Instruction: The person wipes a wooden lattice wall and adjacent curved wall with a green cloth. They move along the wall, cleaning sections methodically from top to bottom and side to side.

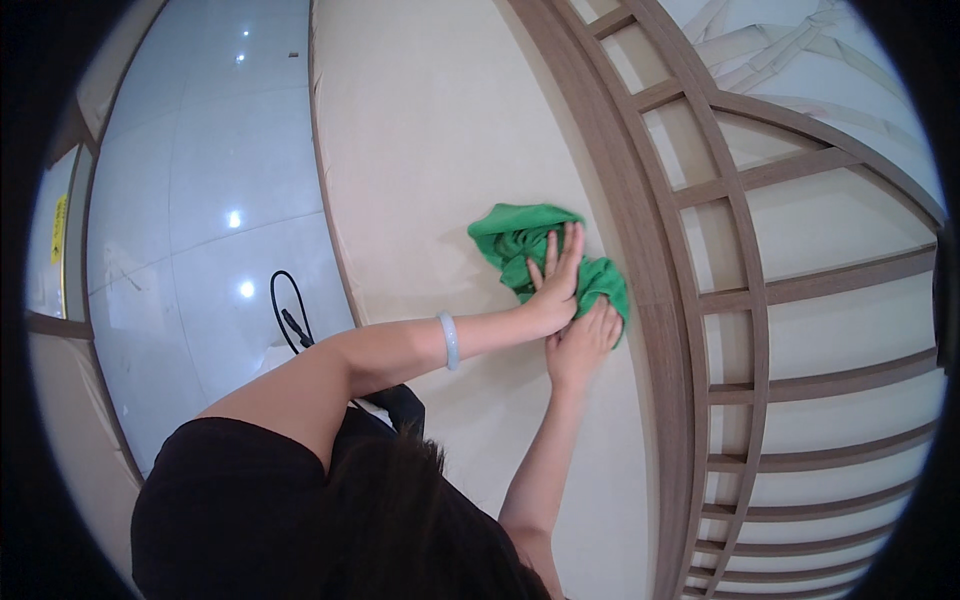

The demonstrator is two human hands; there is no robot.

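A crumpled green cloth (517,225) lies against a broad cream surface (420,150). My left hand (557,289) presses on the cloth's middle, its fingers partly spread and bent into the folds; a pale bangle (448,341) circles this forearm. Just below and to the right, my right hand (583,341) has its fingers over the cloth's lower right end. The two hands touch or nearly touch near the left wrist. Parts of the fingertips are hidden in the green folds.
Brown wooden lattice (739,225) borders the cream surface on the right, with a pale bamboo-patterned panel (825,60) beyond. Glossy floor tiles (217,172) lie to the left. A black cable (281,300) loops beside my left arm. A yellow label (58,229) shows at far left.
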